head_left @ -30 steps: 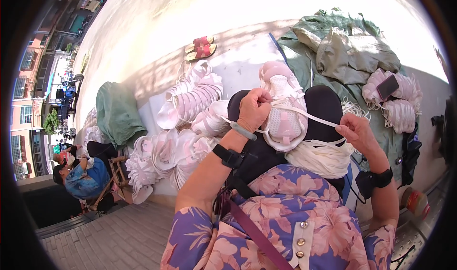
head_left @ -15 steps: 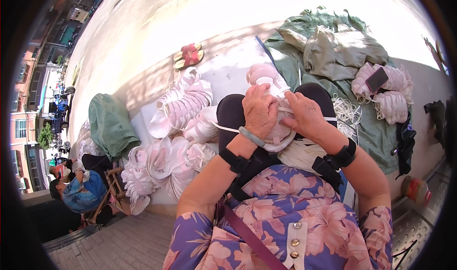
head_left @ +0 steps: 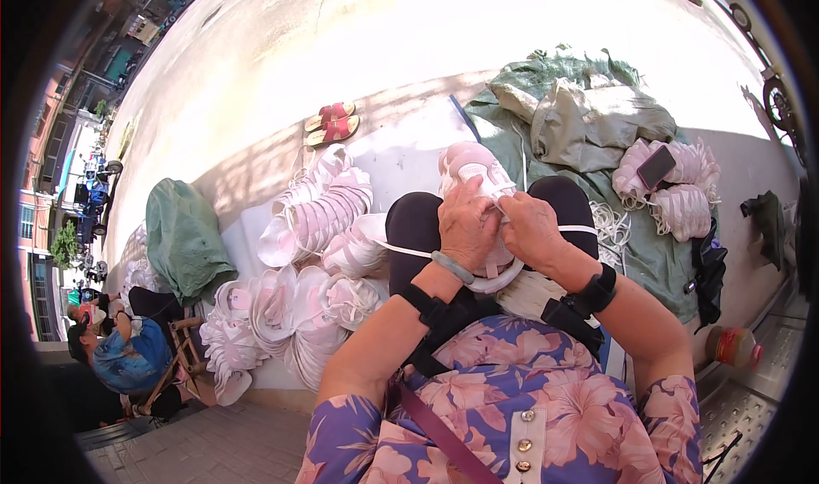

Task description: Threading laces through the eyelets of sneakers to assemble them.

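Observation:
On my lap, between my knees, lies a pale pink and white shoe upper (head_left: pixel 469 162) with its toe pointing away from me. A flat white shoelace (head_left: pixel 578 228) runs out past both hands. My left hand (head_left: pixel 467 228) lies over the upper's left side, fingers bent and closed at the lacing. Close beside it, my right hand (head_left: pixel 533 228) pinches the lace with thumb and forefinger. The fingertips of both hands nearly meet over the upper's middle. What lies under the left fingers is partly hidden.
Stacks of pink and white shoe uppers (head_left: pixel 328 215) lie to my left, beside a green sack (head_left: pixel 183 232). Red sandals (head_left: pixel 333 130) stand ahead. At right are loose white laces (head_left: pixel 610 232), bundled uppers with a phone (head_left: pixel 655 168), and a plastic bottle (head_left: pixel 735 346). A person (head_left: pixel 132 352) sits far left.
My right hand has moved in toward the left, its fingers going from spread on the upper to a pinch at the lace. The whole view has shifted slightly.

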`<state>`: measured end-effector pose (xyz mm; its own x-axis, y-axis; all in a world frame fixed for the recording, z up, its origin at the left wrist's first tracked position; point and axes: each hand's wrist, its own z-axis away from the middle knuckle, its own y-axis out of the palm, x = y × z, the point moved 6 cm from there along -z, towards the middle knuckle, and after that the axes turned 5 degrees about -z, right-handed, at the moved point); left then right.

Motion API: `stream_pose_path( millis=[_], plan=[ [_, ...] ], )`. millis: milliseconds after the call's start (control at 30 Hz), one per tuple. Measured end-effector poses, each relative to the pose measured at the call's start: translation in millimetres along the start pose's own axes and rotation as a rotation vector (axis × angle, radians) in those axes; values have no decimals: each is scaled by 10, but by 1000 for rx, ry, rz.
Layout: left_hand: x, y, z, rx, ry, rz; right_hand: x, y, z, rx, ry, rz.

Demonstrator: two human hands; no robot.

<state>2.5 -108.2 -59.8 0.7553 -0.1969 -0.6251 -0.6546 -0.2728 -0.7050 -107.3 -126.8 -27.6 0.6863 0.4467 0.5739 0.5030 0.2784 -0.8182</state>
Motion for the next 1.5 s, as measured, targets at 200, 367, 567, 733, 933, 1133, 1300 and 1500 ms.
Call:
stream_pose_path(
  millis=[200, 367, 567, 733, 933, 1133, 1300, 1500],
  plan=[
    [113, -108, 120, -76, 1, -70, 130, 227, 24, -23, -91, 40],
    [108, 150, 131, -66, -24, -96, -51, 254, 50, -47, -148, 8],
    [222, 475, 137, -105, -200, -13, -171, 233, -39, 1, -221, -37],
    [163, 363, 75, 5, -172, -32, -310, 290, -162, 31, -220, -95],
    [139, 344, 66, 5, -159, -97, -292, 258, -99, 60, -176, -54],
    [56, 338, 136, -39, -142, -88, -233, 228, -9, 38, -226, -115],
    [-16, 446, 145, -58, -45, -35, -296, 226, 208, -209, -179, 13],
    [-48, 85, 152, -83, 53, -129, -142, 148, 341, -144, 0, -251]
  ],
)
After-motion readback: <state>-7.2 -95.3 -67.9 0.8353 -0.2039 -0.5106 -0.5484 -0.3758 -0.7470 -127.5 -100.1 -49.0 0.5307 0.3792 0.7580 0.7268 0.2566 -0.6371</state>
